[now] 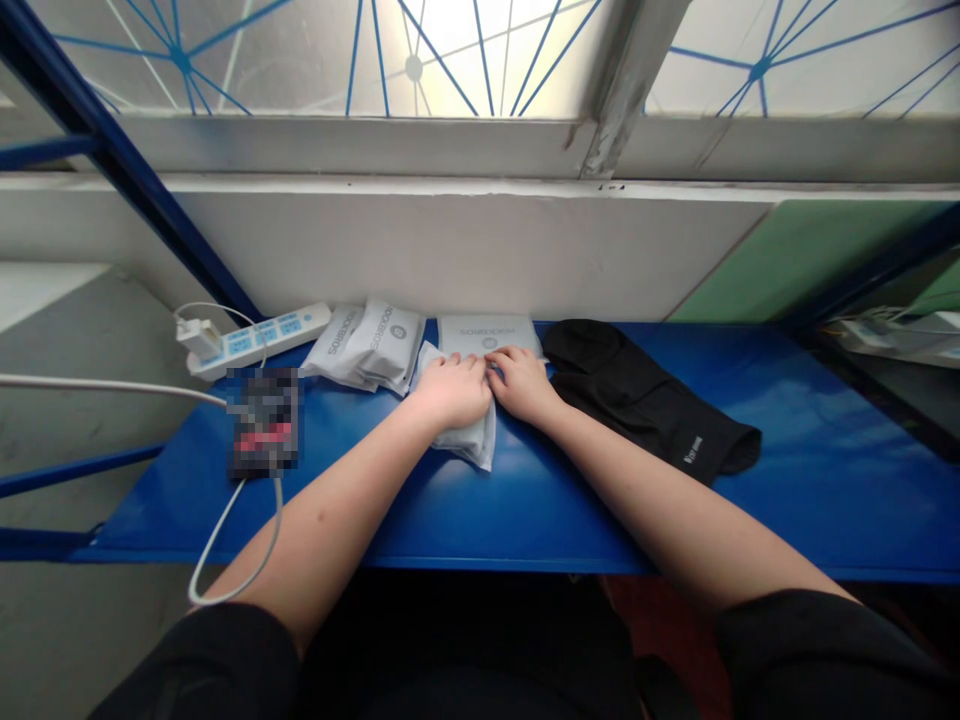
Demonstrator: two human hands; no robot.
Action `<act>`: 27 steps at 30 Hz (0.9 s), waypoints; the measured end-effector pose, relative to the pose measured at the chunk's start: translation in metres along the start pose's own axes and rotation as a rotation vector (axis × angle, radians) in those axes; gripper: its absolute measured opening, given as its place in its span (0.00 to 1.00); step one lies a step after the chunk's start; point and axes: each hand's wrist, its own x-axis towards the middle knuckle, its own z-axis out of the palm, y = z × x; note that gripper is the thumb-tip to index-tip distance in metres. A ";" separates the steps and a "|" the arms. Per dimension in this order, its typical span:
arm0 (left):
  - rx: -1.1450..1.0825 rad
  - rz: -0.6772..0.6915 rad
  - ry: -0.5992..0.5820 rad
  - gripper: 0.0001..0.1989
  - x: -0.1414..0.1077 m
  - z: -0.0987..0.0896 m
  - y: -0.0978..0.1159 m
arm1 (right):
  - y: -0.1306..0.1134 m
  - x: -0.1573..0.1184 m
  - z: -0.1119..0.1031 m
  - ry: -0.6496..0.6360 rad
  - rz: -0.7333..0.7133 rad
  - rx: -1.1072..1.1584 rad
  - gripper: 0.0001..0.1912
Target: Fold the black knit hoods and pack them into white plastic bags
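Note:
My left hand (455, 390) lies flat on a small pale packet (474, 440), fingers toward the wall, covering much of it. My right hand (523, 383) rests just beside it with its fingers bent a little, their tips by the packet's right edge. Behind both hands a light grey printed package (491, 332) lies against the wall. Two similar printed packets (390, 343) overlap to the left of my hands. On the right, a black cloth item (652, 395) with a small white print lies spread on the blue table (600, 510).
A white power strip (259, 342) with a plugged-in charger lies at the back left. Near it is a blurred-out device (262, 425) with white cables, one looping over my left forearm. Blue metal frame bars (142, 190) stand at the left.

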 end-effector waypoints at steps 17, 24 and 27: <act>-0.032 -0.020 0.000 0.24 0.002 0.002 0.000 | 0.002 0.006 -0.001 -0.019 0.027 -0.001 0.14; -0.029 -0.010 0.034 0.24 0.000 0.006 -0.003 | 0.005 0.007 -0.002 -0.039 0.023 0.074 0.08; -0.025 -0.016 0.028 0.24 0.000 0.006 -0.003 | 0.005 0.006 -0.002 -0.027 0.010 0.096 0.06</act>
